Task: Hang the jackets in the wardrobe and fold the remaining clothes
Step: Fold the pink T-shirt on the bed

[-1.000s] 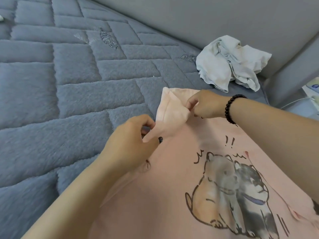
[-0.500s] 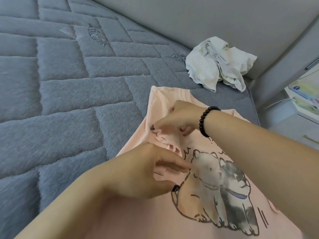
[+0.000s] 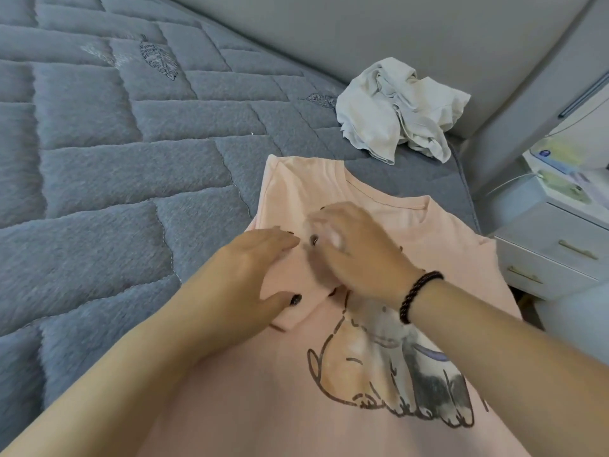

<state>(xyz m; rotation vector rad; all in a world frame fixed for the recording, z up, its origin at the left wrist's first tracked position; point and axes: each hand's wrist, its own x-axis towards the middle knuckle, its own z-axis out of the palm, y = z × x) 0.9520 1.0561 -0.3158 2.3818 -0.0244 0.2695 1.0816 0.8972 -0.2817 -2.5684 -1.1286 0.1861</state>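
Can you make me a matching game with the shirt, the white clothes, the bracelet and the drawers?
Things:
1. pink shirt
2. white clothes
3. bracelet
4. drawers

Matches:
A. on the right wrist
B. crumpled at the far side of the bed
C. beside the bed, on the right
D. spread flat under both hands

Pairs: 1-D, 2-B, 3-A, 4-C

Bare forearms, dark-polished nails (image 3: 295, 299), black beaded bracelet (image 3: 418, 294)
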